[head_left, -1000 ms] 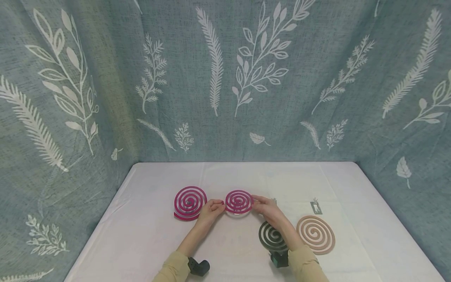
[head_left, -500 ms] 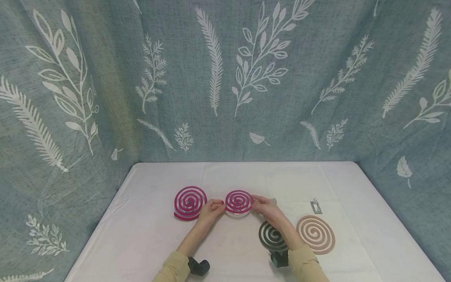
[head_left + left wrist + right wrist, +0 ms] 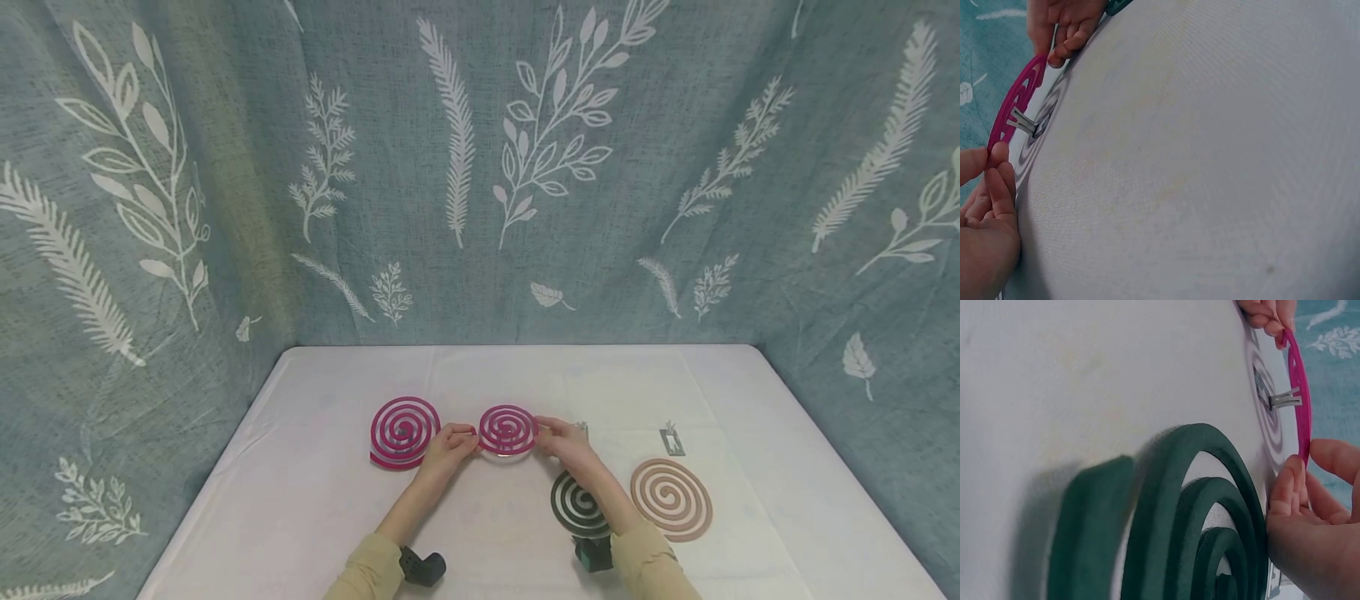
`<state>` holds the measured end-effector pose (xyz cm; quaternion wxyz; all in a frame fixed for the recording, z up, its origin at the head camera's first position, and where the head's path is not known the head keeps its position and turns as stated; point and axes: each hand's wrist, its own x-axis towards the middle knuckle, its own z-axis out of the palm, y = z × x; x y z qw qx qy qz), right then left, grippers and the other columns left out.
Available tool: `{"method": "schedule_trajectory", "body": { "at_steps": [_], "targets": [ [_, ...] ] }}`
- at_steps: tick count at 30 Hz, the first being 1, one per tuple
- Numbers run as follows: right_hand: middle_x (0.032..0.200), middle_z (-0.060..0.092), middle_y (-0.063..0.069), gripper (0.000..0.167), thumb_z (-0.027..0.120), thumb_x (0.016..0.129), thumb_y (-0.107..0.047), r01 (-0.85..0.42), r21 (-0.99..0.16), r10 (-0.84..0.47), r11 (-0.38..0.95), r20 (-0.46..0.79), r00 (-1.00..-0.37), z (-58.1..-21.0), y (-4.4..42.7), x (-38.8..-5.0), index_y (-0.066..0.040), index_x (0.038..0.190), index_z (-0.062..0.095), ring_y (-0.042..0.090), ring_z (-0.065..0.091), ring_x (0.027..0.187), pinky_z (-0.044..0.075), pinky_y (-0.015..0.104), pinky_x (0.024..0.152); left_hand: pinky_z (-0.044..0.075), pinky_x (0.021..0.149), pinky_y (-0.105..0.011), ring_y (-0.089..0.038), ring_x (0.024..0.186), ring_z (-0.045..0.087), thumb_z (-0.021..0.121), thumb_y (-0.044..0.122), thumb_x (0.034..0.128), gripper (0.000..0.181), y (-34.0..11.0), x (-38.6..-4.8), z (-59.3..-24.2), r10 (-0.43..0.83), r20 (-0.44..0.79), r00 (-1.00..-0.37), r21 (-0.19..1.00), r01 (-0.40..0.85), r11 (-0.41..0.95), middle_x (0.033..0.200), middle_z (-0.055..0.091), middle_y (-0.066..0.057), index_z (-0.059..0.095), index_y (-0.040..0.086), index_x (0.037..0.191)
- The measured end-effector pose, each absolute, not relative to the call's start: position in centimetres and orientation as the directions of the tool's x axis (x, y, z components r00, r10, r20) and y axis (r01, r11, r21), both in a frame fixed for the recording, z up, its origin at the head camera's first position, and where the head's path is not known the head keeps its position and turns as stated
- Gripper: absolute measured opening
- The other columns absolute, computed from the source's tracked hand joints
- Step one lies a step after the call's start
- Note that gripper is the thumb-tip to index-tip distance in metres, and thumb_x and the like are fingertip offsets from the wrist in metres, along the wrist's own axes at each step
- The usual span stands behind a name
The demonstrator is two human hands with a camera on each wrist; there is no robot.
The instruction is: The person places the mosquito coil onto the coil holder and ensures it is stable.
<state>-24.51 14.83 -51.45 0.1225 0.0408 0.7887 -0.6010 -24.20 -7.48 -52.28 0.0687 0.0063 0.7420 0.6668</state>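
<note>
A magenta mosquito coil (image 3: 507,428) is held level, raised over the white table at its middle. My left hand (image 3: 450,446) pinches its left rim between thumb and fingers, and my right hand (image 3: 566,444) pinches the right rim. Both wrist views show a small metal coil stand (image 3: 1024,122) under the coil, its upright prongs reaching the coil near the centre. Whether the coil's full weight rests on those prongs cannot be told. Left of my left hand another magenta mosquito coil (image 3: 406,431) sits over a stand, partly covered by that hand.
A dark green mosquito coil (image 3: 1166,506) lies under my right forearm, and a tan mosquito coil (image 3: 671,500) lies to its right. Behind the tan one is a flat metal stand (image 3: 672,441). One more stand (image 3: 583,427) is mostly hidden by my right hand.
</note>
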Motion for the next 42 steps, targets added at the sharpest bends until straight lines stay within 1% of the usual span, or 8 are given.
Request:
{"method": "schedule_trajectory", "body": {
  "at_steps": [5,10,14,21,29,35,39,42],
  "targets": [
    [0.115,0.063,0.017,0.052,0.058,0.088,-0.018,0.223,-0.933,-0.072,0.281,-0.253,-0.965,-51.3,14.6,-24.4,-0.002,0.137,0.046,0.024,0.058,0.098,0.038,0.064,0.096,0.05,0.094,-0.035,-0.019,0.091,0.065,0.059,0.012,0.0922,0.034,-7.5,-24.1,-52.1,0.091,-0.101,-0.991,0.99,-0.091,0.106,0.09,0.071,-0.015,0.051,-0.006,0.12],
    [0.121,0.06,0.019,0.052,0.056,0.09,-0.02,0.247,-0.928,-0.063,0.279,-0.274,-0.96,-51.3,14.6,-24.5,-0.004,0.138,0.045,0.027,0.059,0.103,0.03,0.071,0.099,0.05,0.094,-0.035,-0.021,0.091,0.066,0.059,0.01,0.0922,0.036,-7.6,-24.0,-52.1,0.103,-0.098,-0.99,0.992,-0.089,0.088,0.092,0.07,-0.018,0.05,-0.008,0.122],
    [0.121,0.06,0.02,0.052,0.057,0.09,-0.02,0.249,-0.926,-0.054,0.284,-0.275,-0.96,-51.3,14.6,-24.6,-0.004,0.138,0.046,0.029,0.059,0.105,0.03,0.07,0.099,0.05,0.094,-0.038,-0.027,0.092,0.066,0.057,0.008,0.0925,0.035,-7.7,-23.7,-52.0,0.112,-0.091,-0.99,0.992,-0.079,0.101,0.093,0.069,-0.022,0.049,-0.009,0.122],
    [0.127,0.057,0.022,0.052,0.056,0.091,-0.024,0.244,-0.914,-0.043,0.325,-0.272,-0.961,-50.9,14.7,-24.4,-0.004,0.138,0.046,0.033,0.059,0.109,0.034,0.068,0.099,0.043,0.1,-0.049,-0.037,0.096,0.064,0.055,0.006,0.0929,0.035,-7.7,-22.8,-50.8,0.141,-0.097,-0.985,0.989,-0.079,0.129,0.095,0.067,-0.027,0.047,-0.011,0.123],
    [0.114,0.063,0.019,0.05,0.056,0.092,-0.022,0.164,-0.89,-0.026,0.426,-0.194,-0.981,-50.2,15.0,-23.9,-0.002,0.136,0.046,0.028,0.063,0.099,0.05,0.05,0.091,0.047,0.095,-0.04,-0.022,0.088,0.067,0.059,0.012,0.0913,0.034,-8.1,-22.8,-51.7,0.116,-0.134,-0.984,0.981,-0.116,0.153,0.092,0.071,-0.016,0.05,-0.008,0.117],
    [0.102,0.065,0.013,0.046,0.058,0.09,-0.018,0.105,-0.867,-0.037,0.487,-0.14,-0.989,-49.6,15.2,-23.2,-0.002,0.133,0.05,0.021,0.064,0.088,0.054,0.039,0.08,0.052,0.085,-0.031,-0.013,0.081,0.066,0.058,0.011,0.0912,0.028,-8.5,-22.4,-51.5,0.16,-0.205,-0.966,0.971,-0.18,0.156,0.087,0.072,-0.011,0.05,-0.008,0.11],
    [0.099,0.065,0.009,0.044,0.06,0.09,-0.018,0.074,-0.849,-0.059,0.523,-0.123,-0.991,-49.2,15.3,-22.6,-0.003,0.131,0.053,0.019,0.063,0.089,0.054,0.036,0.078,0.053,0.076,-0.024,-0.009,0.075,0.063,0.058,0.011,0.0914,0.025,-9.0,-22.2,-50.9,0.206,-0.244,-0.948,0.963,-0.211,0.167,0.082,0.071,-0.007,0.051,-0.008,0.106],
    [0.097,0.065,0.007,0.042,0.061,0.089,-0.017,0.035,-0.819,-0.073,0.572,-0.094,-0.993,-48.9,15.6,-22.0,-0.004,0.129,0.055,0.02,0.062,0.093,0.053,0.038,0.08,0.05,0.07,-0.022,-0.007,0.071,0.06,0.058,0.013,0.0914,0.023,-9.1,-21.9,-50.4,0.224,-0.26,-0.939,0.952,-0.211,0.221,0.081,0.071,-0.006,0.054,-0.006,0.103]
  ]
}}
